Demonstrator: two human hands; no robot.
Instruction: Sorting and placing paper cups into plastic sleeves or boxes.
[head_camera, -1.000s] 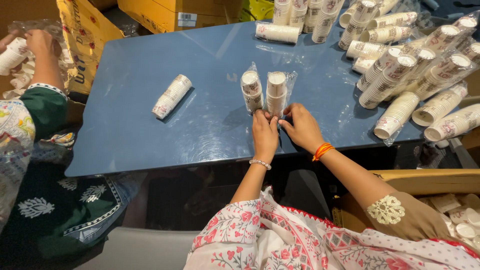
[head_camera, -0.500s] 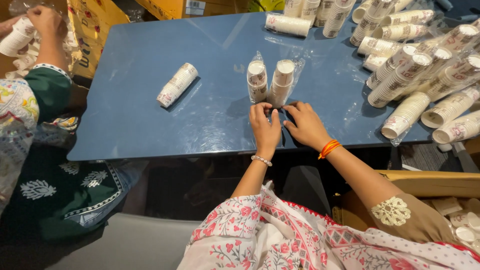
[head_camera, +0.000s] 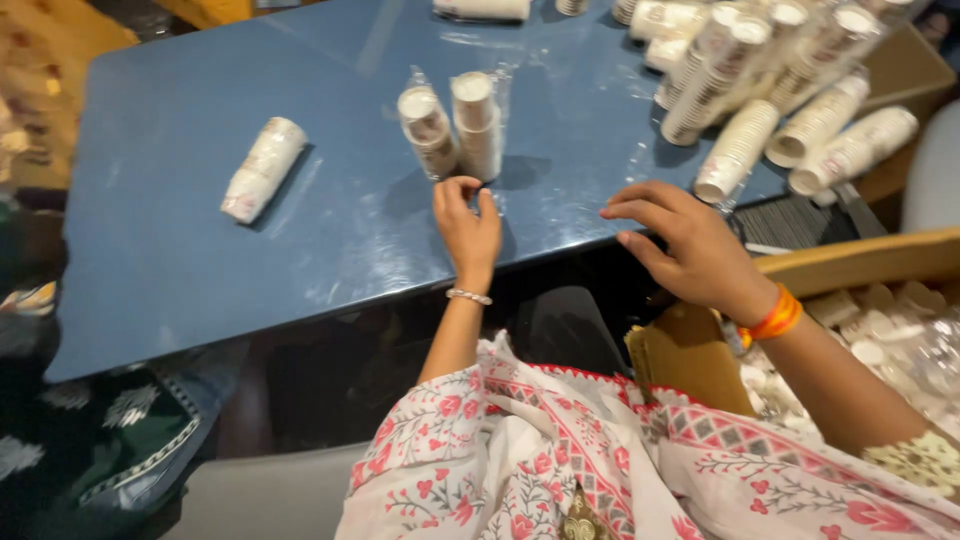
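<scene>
At the near edge of the blue table (head_camera: 200, 260), the left hand (head_camera: 466, 228) is up on the surface, fingers curled in a loose ring, pinching at the tail of clear plastic wrap that trails from the two wrapped stacks of paper cups (head_camera: 455, 125). Those stacks lie side by side just beyond the fingertips, at twelve o'clock from the hand, cup mouths facing the camera. Whether the fingers truly grip the film or only touch it, I cannot tell; the wrap is too faint there.

Over at three o'clock, the right hand (head_camera: 690, 245) hangs past the table edge, fingers spread and slack, holding nothing. An orange band (head_camera: 772, 318) sits on that wrist, a thin bracelet (head_camera: 468, 296) on the left. The two hands are well apart.

A lone sleeve of cups (head_camera: 262, 168) lies tilted at ten o'clock from the left hand, on its own. Up at one to two o'clock, a heap of wrapped cup sleeves (head_camera: 790, 100) crowds the far right of the table. Down at four o'clock, a box of loose cups (head_camera: 880, 330) sits below table level.

My read: this looks like the closing of the wrap on the paired stacks, left hand minding the open end. To finish it, the right hand would need to come in beside the left, and the loose film wants gathering tight before any twist, or the cups slide out.
</scene>
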